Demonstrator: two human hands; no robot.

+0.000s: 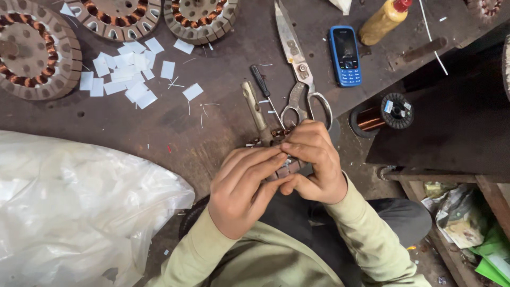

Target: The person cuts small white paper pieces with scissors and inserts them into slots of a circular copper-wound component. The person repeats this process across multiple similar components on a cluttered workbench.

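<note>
down at the near edge of the dark counter [159,127], both hands met over a small wound stator piece [281,171], mostly hidden beneath the fingers. the left hand [241,191] lay across it from the near side, its fingers stretched flat and pressed together over the top, thumb tucked under. the right hand [313,162] curled over from the far side, its grip pinching the piece between fingertips and thumb, so the piece sat squeezed between the two palms with only a few metal teeth and a bit of copper showing. just beyond the knuckles lay a dull metal rod [256,111], a small black-handled screwdriver [264,87] and a pair of large shears [298,69], handles nearly touching the right hand. farther off sat a blue phone [345,55], a yellow bottle [382,20], a spool of copper wire [382,114], cut white paper slips [125,74] and three round wound stators [32,50]. a crumpled clear plastic sheet [74,207] lay to the left.
</note>
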